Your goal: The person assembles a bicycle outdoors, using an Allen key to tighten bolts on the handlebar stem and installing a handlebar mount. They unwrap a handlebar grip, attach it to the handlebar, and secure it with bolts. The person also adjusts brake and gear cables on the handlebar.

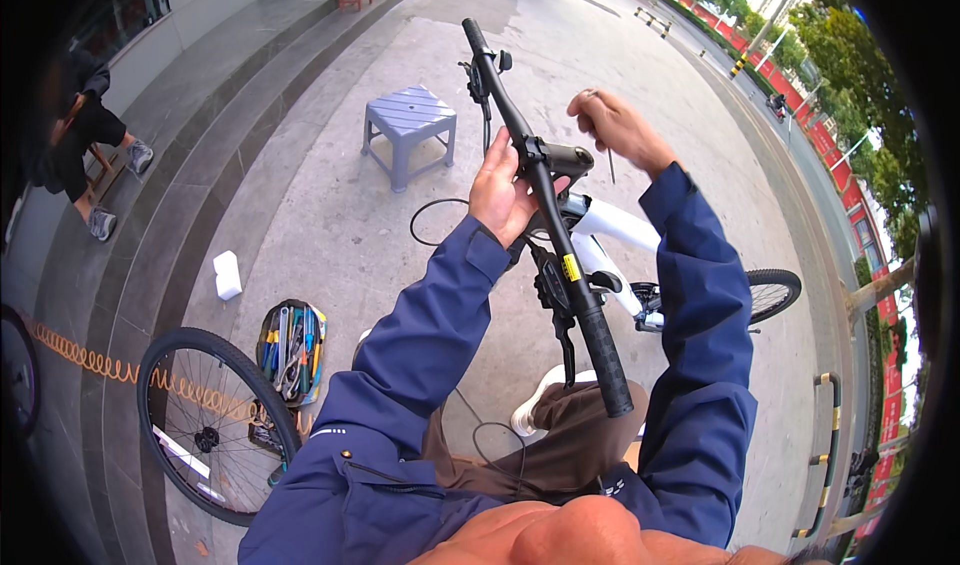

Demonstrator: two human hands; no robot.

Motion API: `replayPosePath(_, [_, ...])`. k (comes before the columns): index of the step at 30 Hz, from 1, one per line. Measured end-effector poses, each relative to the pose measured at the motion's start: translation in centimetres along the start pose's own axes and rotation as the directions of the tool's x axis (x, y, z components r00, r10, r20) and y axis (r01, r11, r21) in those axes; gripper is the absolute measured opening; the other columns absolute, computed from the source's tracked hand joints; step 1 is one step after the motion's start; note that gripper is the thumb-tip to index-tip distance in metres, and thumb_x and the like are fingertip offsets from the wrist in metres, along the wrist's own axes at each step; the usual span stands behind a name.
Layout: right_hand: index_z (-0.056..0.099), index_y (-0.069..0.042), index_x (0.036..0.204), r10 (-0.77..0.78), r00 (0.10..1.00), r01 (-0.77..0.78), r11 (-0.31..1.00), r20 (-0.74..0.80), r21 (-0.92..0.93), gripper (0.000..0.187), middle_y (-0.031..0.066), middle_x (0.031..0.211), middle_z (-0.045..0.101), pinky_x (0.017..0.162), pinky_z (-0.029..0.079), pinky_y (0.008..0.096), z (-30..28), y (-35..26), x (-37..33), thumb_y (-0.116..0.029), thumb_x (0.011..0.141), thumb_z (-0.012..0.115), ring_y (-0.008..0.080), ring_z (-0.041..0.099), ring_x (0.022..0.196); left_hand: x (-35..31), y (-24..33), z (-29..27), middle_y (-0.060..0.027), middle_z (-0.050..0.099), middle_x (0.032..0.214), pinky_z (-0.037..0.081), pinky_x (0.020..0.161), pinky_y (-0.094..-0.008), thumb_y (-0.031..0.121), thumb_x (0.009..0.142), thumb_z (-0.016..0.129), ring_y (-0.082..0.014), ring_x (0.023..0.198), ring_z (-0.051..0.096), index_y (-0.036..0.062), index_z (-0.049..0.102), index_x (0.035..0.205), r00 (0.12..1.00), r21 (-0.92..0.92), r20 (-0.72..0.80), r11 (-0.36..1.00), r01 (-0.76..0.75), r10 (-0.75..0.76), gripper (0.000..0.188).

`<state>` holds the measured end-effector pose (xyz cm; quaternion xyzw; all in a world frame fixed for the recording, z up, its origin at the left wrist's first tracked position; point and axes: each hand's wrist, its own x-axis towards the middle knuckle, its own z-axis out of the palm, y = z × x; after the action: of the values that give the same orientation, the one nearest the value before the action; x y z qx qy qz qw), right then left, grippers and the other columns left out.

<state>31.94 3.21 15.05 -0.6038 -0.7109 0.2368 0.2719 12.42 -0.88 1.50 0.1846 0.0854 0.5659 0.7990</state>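
Note:
A black bicycle handlebar (515, 123) runs from the upper middle down towards my lap, with brake levers and rubber grips. My left hand (503, 187) supports it from beneath near the stem (568, 158), fingers on one side and thumb on the other. To the right of the stem, my right hand (622, 130) is raised with curled fingers. A thin dark rod, apparently a hex key (612, 167), sticks down from it, apart from the stem. Beyond the bar lies the white bicycle frame (618, 227), partly covered by my right sleeve.
A grey plastic stool (409, 115) stands ahead. On the left are a loose wheel (160, 432), a tool case (318, 365), an orange coiled hose (85, 357) and a white block (228, 276). Steps (205, 155) rise beside a seated person (90, 145). The bicycle's rear wheel (775, 295) is at right.

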Motion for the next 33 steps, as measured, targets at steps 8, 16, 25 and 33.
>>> replayPosePath(8, [0.078, -0.001, 0.109, -0.019, 0.987, 0.028, 0.998, -0.16, 0.057, 0.041, 0.0058, 0.092, 0.078, 0.086, 0.062, 0.03, -4.6, -4.6, 0.4, -0.04, 0.112, 0.066, 0.0144, 0.075, 0.089, 0.1, -0.2, -0.1, -0.0125, 0.057, 0.134, 0.057, 0.111, -0.071, 0.023, 0.122, 0.038, -0.0284, 0.12, 0.064, 0.0247, 0.029, 0.171, 1.0, -0.049, -0.006, 0.999, -0.014, 0.014, 0.051])
replayPosePath(16, [0.074, -0.005, 0.127, -0.434, 0.901, 0.431, 0.899, 0.025, 0.07, 0.023, 0.0054, 0.108, 0.082, 0.086, 0.062, 0.0301, 0.5, -9.2, -0.9, -0.016, 0.106, 0.074, 0.0131, 0.076, 0.096, -0.3, -0.3, 0.3, -0.0116, 0.056, 0.135, 0.057, 0.111, -0.0698, 0.023, 0.122, 0.038, -0.0285, 0.122, 0.063, 0.0228, 0.029, 0.172, 1.0, -0.068, -0.012, 0.997, -0.024, 0.023, 0.051])
replayPosePath(25, [0.079, -0.006, 0.119, -0.677, 0.662, 0.748, 0.572, 0.322, -0.336, 0.025, 0.0112, 0.094, 0.082, 0.081, 0.059, 0.0412, 4.4, -13.0, -1.5, -0.024, 0.106, 0.069, 0.0322, 0.077, 0.085, -0.1, -0.1, 0.2, -0.0137, 0.043, 0.155, 0.057, 0.112, -0.0661, 0.024, 0.122, 0.031, -0.0298, 0.135, 0.056, 0.0236, 0.018, 0.175, 0.997, -0.037, 0.077, 0.999, -0.022, 0.025, 0.055])
replayPosePath(33, [0.079, -0.004, 0.12, -0.616, 0.686, 0.727, 0.603, 0.387, -0.329, 0.026, 0.0136, 0.093, 0.079, 0.079, 0.059, 0.043, 6.2, -13.2, -1.1, -0.022, 0.105, 0.069, 0.0333, 0.076, 0.086, -0.1, 0.0, 0.3, -0.0137, 0.048, 0.153, 0.062, 0.103, -0.0627, 0.026, 0.122, 0.036, -0.032, 0.134, 0.06, 0.0209, 0.028, 0.17, 0.995, 0.007, 0.084, 0.999, -0.045, 0.044, 0.049])
